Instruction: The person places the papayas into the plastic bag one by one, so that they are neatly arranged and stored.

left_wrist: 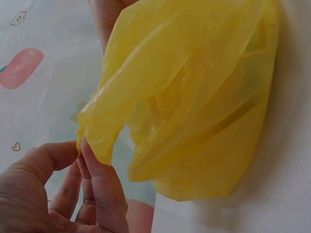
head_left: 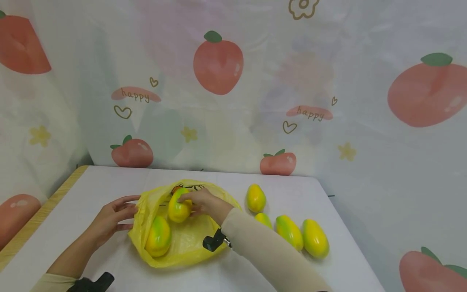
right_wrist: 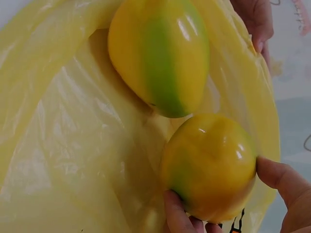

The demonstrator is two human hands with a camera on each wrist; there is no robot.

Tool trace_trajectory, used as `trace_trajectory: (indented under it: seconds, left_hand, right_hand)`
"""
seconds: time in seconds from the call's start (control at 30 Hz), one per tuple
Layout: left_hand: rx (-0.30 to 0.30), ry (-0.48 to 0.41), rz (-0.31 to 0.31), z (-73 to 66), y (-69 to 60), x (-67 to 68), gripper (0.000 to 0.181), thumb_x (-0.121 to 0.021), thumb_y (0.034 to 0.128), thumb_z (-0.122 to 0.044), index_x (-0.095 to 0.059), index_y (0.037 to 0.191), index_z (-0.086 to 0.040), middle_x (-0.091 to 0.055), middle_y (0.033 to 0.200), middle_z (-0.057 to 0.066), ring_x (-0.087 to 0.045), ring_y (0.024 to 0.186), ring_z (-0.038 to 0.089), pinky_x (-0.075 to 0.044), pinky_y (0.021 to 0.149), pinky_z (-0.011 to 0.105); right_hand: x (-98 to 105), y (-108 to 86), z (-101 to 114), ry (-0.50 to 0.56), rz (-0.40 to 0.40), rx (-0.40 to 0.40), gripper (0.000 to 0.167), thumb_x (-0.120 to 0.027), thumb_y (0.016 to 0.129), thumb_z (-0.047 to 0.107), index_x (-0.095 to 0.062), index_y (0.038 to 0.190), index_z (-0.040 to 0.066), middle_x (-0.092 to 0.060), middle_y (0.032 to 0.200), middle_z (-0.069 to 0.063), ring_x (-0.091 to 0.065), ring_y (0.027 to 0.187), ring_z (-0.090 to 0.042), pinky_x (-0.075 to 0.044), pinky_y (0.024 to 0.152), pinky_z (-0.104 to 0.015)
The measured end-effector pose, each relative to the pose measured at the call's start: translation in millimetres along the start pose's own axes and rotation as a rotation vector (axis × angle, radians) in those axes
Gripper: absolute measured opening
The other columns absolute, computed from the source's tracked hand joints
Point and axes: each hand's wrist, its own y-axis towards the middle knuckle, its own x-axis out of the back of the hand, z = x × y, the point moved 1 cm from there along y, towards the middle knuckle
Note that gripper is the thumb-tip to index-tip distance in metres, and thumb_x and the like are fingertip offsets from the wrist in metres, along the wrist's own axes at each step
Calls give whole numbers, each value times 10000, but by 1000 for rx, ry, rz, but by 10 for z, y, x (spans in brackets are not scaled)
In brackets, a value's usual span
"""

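A yellow plastic bag [head_left: 197, 243] lies wide-mouthed on the table. My left hand [head_left: 109, 221] pinches its left edge between thumb and fingers, as the left wrist view shows at the bag's rim [left_wrist: 97, 141]. With my right hand [head_left: 204, 202] I grip a yellow-green mango-like fruit [head_left: 180, 207] over the bag's opening; in the right wrist view thumb and fingers are on either side of this fruit [right_wrist: 209, 165]. Another such fruit [head_left: 158, 237] rests inside the bag at its left, seen beside the held one in the right wrist view.
Several more yellow-green fruits stand right of the bag: one at the back [head_left: 256, 198], one partly behind my right sleeve [head_left: 263, 220], and two farther right [head_left: 289, 232], [head_left: 315, 239]. A patterned cloth hangs behind the white table [head_left: 120, 182].
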Motion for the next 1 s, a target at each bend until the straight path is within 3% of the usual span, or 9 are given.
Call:
trace_trajectory:
  seconds: [0.2,0.57,1.0]
  left_hand:
    - [-13,29,-15,-16,-4,-13,584,-653,951,-316,-440,1450,-103,-616,1098,-60,-658,926,63,-602,804,335]
    - [-26,73,-24,-22,25,-26,643,-652,951,-333,-395,1467,-50,-609,1128,-9,-652,918,60,-604,794,336]
    - [-43,56,-4,-27,44,-16,603,-620,976,-293,-384,1477,-52,-598,1098,-51,-639,923,47,-606,788,329]
  right_hand:
    - [-61,33,-11,41,14,-19,823,-796,792,118,-321,1440,-61,-400,1458,-244,-566,1198,-456,-512,956,-553]
    - [-185,113,-24,76,10,-17,749,-796,781,110,-404,1396,-63,-481,1397,-222,-556,1218,-426,-514,983,-502]
    - [-280,140,-29,84,-72,-28,745,-814,778,117,-415,1381,-66,-493,1371,-220,-589,1171,-417,-544,943,-466]
